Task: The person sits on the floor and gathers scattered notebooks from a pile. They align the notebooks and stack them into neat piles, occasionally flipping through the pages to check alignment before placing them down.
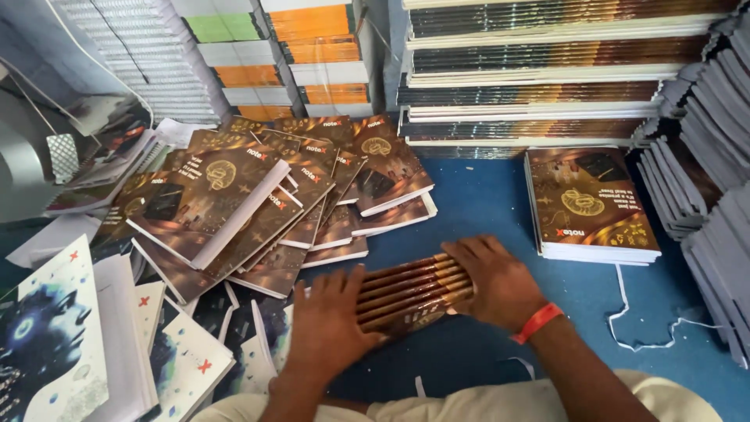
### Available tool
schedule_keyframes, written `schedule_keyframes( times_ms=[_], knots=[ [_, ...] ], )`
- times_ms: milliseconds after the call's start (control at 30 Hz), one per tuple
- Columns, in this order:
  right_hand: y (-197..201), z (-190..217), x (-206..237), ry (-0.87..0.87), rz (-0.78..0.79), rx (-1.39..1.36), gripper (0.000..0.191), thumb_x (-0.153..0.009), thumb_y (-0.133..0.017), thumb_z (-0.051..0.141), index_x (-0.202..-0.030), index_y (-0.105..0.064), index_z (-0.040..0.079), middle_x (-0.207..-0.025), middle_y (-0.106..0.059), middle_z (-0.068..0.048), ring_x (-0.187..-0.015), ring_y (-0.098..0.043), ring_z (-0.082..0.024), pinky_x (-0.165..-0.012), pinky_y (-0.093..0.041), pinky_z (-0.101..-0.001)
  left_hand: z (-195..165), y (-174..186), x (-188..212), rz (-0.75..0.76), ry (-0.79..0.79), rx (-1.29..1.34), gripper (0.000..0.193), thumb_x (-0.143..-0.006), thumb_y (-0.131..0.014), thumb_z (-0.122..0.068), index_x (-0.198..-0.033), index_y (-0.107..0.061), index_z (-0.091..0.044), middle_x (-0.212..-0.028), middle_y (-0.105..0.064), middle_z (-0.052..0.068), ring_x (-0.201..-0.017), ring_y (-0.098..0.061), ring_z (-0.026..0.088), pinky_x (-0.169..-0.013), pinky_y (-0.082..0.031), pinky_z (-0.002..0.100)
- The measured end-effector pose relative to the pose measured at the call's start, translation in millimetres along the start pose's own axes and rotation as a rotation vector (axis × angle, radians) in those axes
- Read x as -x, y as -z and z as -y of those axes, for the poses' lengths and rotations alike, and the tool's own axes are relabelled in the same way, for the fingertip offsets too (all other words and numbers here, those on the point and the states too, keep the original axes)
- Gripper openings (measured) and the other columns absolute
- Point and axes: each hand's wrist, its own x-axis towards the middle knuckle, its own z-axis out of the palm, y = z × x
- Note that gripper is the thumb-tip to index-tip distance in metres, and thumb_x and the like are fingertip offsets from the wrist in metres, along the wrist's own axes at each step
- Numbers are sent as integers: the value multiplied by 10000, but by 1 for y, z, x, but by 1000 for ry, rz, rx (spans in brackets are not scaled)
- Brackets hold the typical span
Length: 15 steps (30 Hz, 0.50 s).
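1. On the blue floor covering [484, 203] in front of the person, a small bundle of thin brown-and-gold paperback notebooks [414, 291] stands on edge, spines up.
2. Both palms squeeze it: left hand [328, 320] at one end, right hand [500, 281] at the other, fingers spread flat and pressed against the bundle.
3. It looks light but loose; the glossy covers would likely slip, so pressure from both ends suits it best.
4. A scattered heap of matching notebooks [266, 203] lies just beyond, and a neat squared stack [591, 205] sits to the right.
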Motion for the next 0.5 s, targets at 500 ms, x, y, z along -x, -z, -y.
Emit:
schedule_keyframes(
  times_ms=[500],
  knots=[
    [16, -11, 10, -84, 14, 43, 851, -506, -952, 305, -1246, -633, 29, -1126, -676, -126, -1039, -596, -334, -923, -508, -422, 12, -12, -18, -100, -90, 177, 747, -545, -956, -377, -1190, -670, -129, -1084, -664, 64, -1064, -605, 299, -868, -478, 486]
  ],
)
